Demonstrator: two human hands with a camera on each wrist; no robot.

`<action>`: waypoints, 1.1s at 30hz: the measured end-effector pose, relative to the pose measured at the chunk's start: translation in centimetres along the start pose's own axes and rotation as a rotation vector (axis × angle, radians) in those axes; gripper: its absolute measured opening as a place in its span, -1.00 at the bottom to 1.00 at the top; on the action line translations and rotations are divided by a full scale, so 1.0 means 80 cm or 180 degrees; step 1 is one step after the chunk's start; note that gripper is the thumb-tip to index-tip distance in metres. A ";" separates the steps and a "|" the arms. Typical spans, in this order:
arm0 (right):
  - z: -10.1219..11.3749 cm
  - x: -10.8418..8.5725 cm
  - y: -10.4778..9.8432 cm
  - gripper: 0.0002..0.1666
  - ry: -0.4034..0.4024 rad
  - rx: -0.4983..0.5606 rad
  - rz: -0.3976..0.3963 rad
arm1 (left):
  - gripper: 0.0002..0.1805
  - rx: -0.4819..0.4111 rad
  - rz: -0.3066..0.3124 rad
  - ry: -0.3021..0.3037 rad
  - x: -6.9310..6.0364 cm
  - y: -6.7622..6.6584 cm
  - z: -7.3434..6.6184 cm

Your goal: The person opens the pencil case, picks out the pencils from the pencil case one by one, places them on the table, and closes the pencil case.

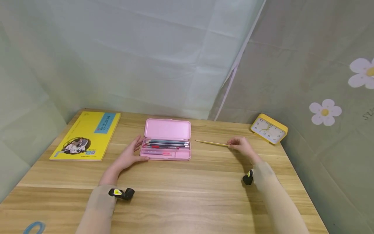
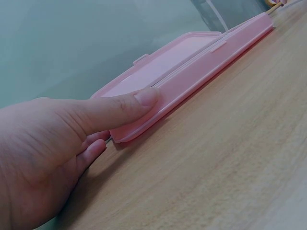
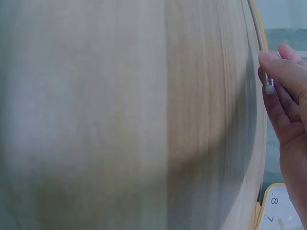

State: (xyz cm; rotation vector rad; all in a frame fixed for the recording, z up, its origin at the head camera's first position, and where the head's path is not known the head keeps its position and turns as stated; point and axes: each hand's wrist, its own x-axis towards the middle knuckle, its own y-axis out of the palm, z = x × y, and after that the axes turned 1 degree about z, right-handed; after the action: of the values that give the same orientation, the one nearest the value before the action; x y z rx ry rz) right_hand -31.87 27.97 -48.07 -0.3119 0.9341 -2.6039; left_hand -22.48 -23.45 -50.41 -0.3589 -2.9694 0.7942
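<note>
A pink pencil case (image 1: 182,155) lies with its lid raised on the wooden table. Pencils (image 1: 166,142) fill its rear section, and pens lie in front of them. My left hand (image 1: 130,156) holds the case by its left end. In the left wrist view, the thumb (image 2: 127,106) presses on the front wall while the other fingers are partly hidden behind the corner. To the right of the case, my right hand (image 1: 241,147) pinches a yellow pencil (image 1: 211,142) near its eraser end, the tip pointing left toward the case. The right wrist view shows the white eraser (image 3: 269,89) between the fingers.
A yellow book (image 1: 87,136) lies flat at the table's left. A yellow alarm clock (image 1: 268,129) sits near the back right edge, beyond my right hand. Pale cloth curtains (image 1: 146,58) hang behind and beside the table.
</note>
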 end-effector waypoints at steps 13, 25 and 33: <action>0.032 -0.004 -0.002 -0.79 0.0063 -0.0093 0.0117 | 0.23 -0.0019 -0.0009 -0.0002 0.000 0.000 0.003; 0.005 0.005 -0.003 -0.79 0.0016 -0.0220 0.0067 | 0.26 0.0014 -0.0016 -0.0008 0.000 0.000 0.000; 0.020 0.002 -0.001 -0.73 0.0082 -0.0250 0.0074 | 0.25 0.0018 -0.0012 -0.0010 -0.001 0.000 0.000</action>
State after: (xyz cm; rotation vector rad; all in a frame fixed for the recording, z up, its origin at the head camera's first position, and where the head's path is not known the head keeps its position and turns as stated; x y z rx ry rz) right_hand -31.50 27.07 -46.79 -0.2864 1.0446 -2.5602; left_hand -22.40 -23.46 -50.39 -0.3518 -2.9692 0.8035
